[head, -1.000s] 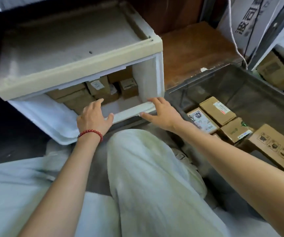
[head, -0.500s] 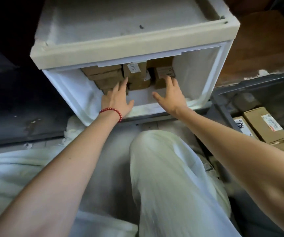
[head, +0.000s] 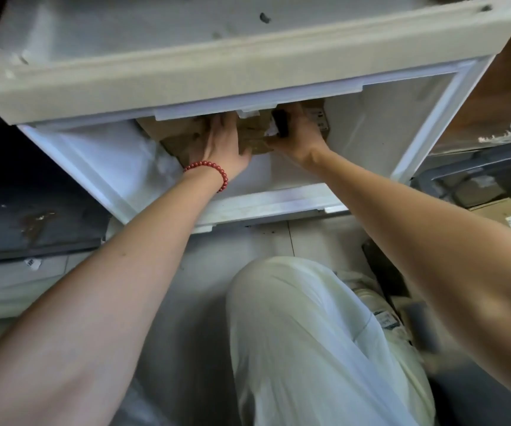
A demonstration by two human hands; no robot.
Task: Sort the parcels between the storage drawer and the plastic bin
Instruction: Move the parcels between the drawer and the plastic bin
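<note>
The storage drawer is pulled out from under its cream frame. The parcels sit at the back, partly hidden under that frame. On the left is a pile of flat brown parcels.

Next comes the left grip, with red beads on the wrist. Its fingers look straight and lie on the brown card. The frame hides the tips. Its thumb touches the middle parcel.

The right grip is on the other side of that parcel. Its thumb and curled fingers pinch the parcel's right end. Just beside it is a labelled parcel.

Far right is the dark plastic bin, with a box inside.

I think the middle parcel is about to be lifted out. It looks small, so it is likely light. The card sides look stiff, but the corners could dent if squeezed hard. The best place to hold it is on two flat sides, one grip on each. It sits tight among the others, so pulling it out slowly may stop them from tipping.
</note>
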